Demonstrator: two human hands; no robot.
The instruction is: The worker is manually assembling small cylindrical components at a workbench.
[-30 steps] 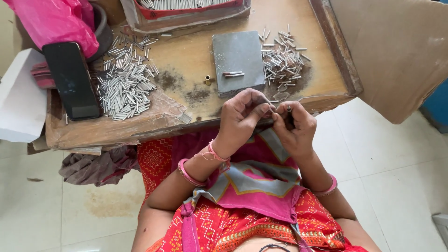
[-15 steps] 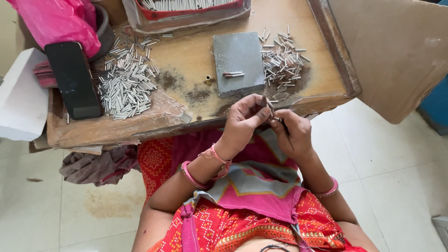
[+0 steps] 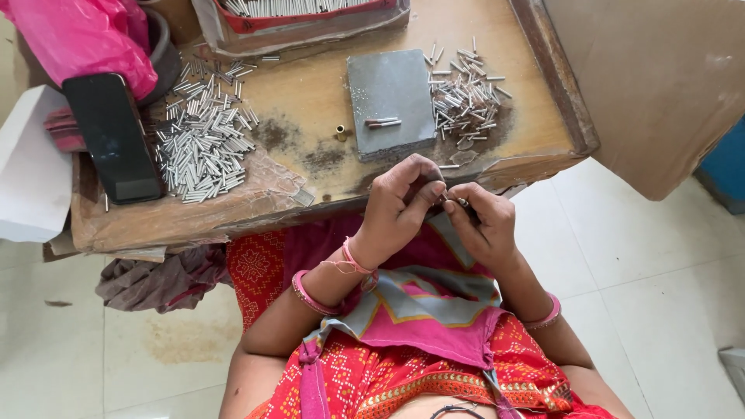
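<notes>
Nearest the camera, the left hand [image 3: 400,203] and the right hand [image 3: 481,225] are meeting just off the near edge of the wooden table [image 3: 310,147], over the lap. Both are curling closed, fingertips pinching a small metal pin [image 3: 452,202] between them; most of the pin is being hidden by the fingers, so only a short glint is showing, and its long axis seems to be running roughly left to right between the hands, though which end is pointing where is too small to make out.

Just beyond the hands, a grey block [image 3: 390,101] is lying flat on the table with two short pins [image 3: 383,122] resting on it, pointing roughly sideways. A small brass piece [image 3: 341,133] is sitting just left of the block. To the right, a loose pile of pins [image 3: 466,97] is spreading out; to the left, a larger heap of pins [image 3: 203,136] is lying beside a black phone [image 3: 112,136]. Farthest off, a red tray [image 3: 306,12] of pins is being cut off by the top edge, and a pink bag [image 3: 85,39] is lying at the corner.
</notes>
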